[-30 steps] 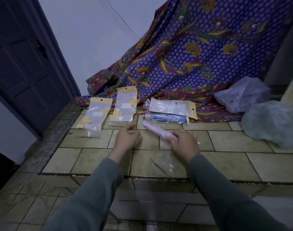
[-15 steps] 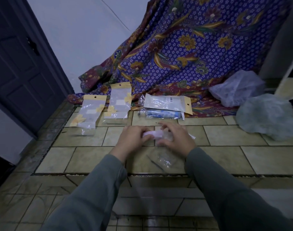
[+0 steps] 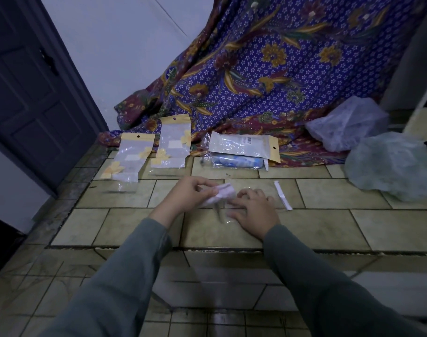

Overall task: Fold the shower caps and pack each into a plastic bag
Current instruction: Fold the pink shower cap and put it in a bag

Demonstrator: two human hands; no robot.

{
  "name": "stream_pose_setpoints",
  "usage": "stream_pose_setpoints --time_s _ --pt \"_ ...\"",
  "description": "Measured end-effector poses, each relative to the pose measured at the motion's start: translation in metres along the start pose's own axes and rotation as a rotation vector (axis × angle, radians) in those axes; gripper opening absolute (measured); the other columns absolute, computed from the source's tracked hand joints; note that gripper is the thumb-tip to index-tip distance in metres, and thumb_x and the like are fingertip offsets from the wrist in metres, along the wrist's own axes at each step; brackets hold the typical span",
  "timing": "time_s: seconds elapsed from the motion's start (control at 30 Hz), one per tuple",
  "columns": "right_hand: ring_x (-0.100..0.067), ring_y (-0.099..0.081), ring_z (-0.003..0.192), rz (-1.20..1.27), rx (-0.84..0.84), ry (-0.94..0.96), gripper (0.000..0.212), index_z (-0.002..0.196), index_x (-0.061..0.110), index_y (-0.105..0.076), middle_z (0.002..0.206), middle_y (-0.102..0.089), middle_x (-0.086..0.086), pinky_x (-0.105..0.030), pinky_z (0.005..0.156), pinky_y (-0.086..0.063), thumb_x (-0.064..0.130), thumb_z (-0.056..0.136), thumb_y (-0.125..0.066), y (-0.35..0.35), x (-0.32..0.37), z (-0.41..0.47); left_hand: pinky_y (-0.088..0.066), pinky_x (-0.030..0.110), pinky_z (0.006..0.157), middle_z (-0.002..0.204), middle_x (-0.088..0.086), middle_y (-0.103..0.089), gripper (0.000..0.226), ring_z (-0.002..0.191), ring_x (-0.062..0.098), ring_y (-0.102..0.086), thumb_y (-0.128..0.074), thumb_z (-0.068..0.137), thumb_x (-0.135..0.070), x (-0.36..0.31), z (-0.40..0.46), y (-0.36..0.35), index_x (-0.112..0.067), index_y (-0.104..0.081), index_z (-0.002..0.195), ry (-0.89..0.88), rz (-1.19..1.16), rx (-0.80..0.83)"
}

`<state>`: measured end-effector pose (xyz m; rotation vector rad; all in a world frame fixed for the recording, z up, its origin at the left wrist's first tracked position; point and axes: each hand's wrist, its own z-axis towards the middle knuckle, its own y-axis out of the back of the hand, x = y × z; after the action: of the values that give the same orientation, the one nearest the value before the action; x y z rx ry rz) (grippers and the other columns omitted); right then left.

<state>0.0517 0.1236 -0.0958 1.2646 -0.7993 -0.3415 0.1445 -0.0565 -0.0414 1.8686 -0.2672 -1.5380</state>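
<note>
Low over the tan tiled floor [image 3: 317, 224], a small folded bundle of pale pink shower cap [image 3: 219, 194] is gripped by the left hand [image 3: 191, 194], whose fingers are curled round its left end with the thumb laid over the top. Directly to the right of those fingers, the right hand [image 3: 252, 211] is pressed flat, its fingers spread and nearly straight, on a clear plastic bag [image 3: 223, 214] that lies on the tile; the bag is so transparent that its outline is hard to make out. The free end of the pink bundle is held just beside the right fingertips, and whether it touches them cannot be told.

Just beyond the right fingers, a narrow white paper strip [image 3: 283, 195] is seen lying on the floor, apart from the hand. Farther ahead of both hands, two clear packets with yellow header cards [image 3: 132, 158] are laid side by side, and to their right a white-and-clear packet with a yellow header [image 3: 244, 145] rests on a blue-printed packet [image 3: 236, 162]. Well to the right of the right fingers, two crumpled translucent shower caps [image 3: 387, 164] are piled near the edge of a purple floral cloth [image 3: 268, 69] that is draped behind everything. Grey-green sleeves [image 3: 125, 276] cover both forearms.
</note>
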Motion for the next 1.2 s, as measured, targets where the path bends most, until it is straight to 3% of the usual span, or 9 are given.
stream_pose_setpoints --time_s 0.13,0.4,0.57,0.63,0.8,0.9,1.0,1.13,1.2 --pt "-0.016 -0.040 0.117 0.157 -0.102 -0.098 0.033 0.104 0.035 -0.072 0.117 -0.054 0.011 -0.035 0.096 -0.029 0.055 0.080 -0.064 -0.008 -0.001 0.003 -0.044 0.020 0.064 0.088 -0.007 -0.072 0.004 0.068 0.003 -0.058 -0.070 0.084 -0.031 0.004 0.000 -0.005 -0.033 -0.073 0.086 0.052 0.074 0.063" --pt "-0.010 -0.042 0.111 0.418 -0.230 -0.191 0.017 0.095 0.039 -0.073 0.101 -0.055 0.021 -0.044 0.099 -0.034 0.047 0.082 -0.066 -0.012 -0.006 0.001 -0.042 0.019 0.069 0.091 -0.006 -0.071 0.015 0.083 0.008 -0.062 -0.067 0.087 -0.030 0.021 -0.001 0.001 -0.023 -0.076 0.096 0.110 0.169 0.033" --pt "-0.008 -0.044 0.107 0.569 -0.234 -0.078 0.019 0.101 0.040 -0.071 0.100 -0.056 0.020 -0.048 0.098 -0.036 0.038 0.081 -0.069 -0.012 -0.005 0.002 -0.046 0.026 0.074 0.093 -0.004 -0.069 0.017 0.086 0.014 -0.060 -0.061 0.089 -0.030 -0.006 0.013 -0.007 -0.027 -0.073 0.101 -0.063 0.447 0.188" --pt "-0.007 -0.044 0.106 0.573 -0.206 -0.050 0.021 0.103 0.041 -0.070 0.100 -0.056 0.022 -0.047 0.099 -0.036 0.038 0.082 -0.069 -0.011 -0.005 0.001 -0.046 0.027 0.076 0.098 -0.003 -0.069 0.018 0.088 0.016 -0.059 -0.059 0.090 -0.029 -0.015 0.019 -0.013 -0.027 -0.072 0.103 -0.097 0.517 0.221" --pt "-0.010 -0.043 0.114 0.338 -0.178 -0.057 0.029 0.113 0.040 -0.067 0.113 -0.059 0.016 -0.038 0.096 -0.029 0.048 0.086 -0.061 -0.008 -0.011 -0.003 -0.040 0.023 0.069 0.094 -0.001 -0.067 0.016 0.085 0.016 -0.060 -0.063 0.088 -0.029 -0.008 0.023 -0.021 -0.017 -0.068 0.098 -0.073 0.376 0.191" --pt "-0.012 -0.042 0.115 0.284 -0.219 -0.136 0.028 0.112 0.041 -0.067 0.113 -0.060 0.015 -0.034 0.089 -0.024 0.049 0.086 -0.060 -0.008 -0.010 -0.003 -0.044 0.022 0.070 0.095 -0.010 -0.062 0.028 0.077 0.004 -0.055 -0.073 0.077 -0.040 -0.004 0.017 -0.013 -0.025 -0.066 0.099 -0.079 0.355 0.124" --pt "-0.014 -0.042 0.116 0.269 -0.216 -0.173 0.029 0.114 0.041 -0.066 0.114 -0.061 0.015 -0.034 0.088 -0.023 0.049 0.087 -0.059 -0.007 -0.010 -0.002 -0.045 0.030 0.089 0.113 -0.003 -0.056 0.033 0.100 0.015 -0.055 -0.070 0.077 -0.033 0.014 0.014 -0.005 -0.032 -0.063 0.109 -0.001 0.428 -0.065" --pt "-0.012 -0.040 0.117 0.189 -0.207 -0.161 0.028 0.117 0.044 -0.063 0.117 -0.059 0.018 -0.031 0.083 -0.015 0.049 0.091 -0.052 -0.007 -0.009 -0.004 -0.042 0.024 0.079 0.111 0.009 -0.064 0.040 0.100 0.023 -0.060 -0.073 0.079 -0.029 0.024 0.007 -0.019 -0.012 -0.061 0.114 0.305 0.072 -0.315" --pt "-0.011 -0.040 0.116 0.145 -0.211 -0.152 0.028 0.117 0.045 -0.062 0.117 -0.058 0.019 -0.032 0.083 -0.015 0.049 0.092 -0.051 -0.007 -0.009 -0.004 -0.040 0.022 0.077 0.108 0.008 -0.067 0.038 0.100 0.023 -0.061 -0.073 0.080 -0.030 0.024 0.005 -0.027 -0.008 -0.064 0.110 0.353 0.031 -0.366"
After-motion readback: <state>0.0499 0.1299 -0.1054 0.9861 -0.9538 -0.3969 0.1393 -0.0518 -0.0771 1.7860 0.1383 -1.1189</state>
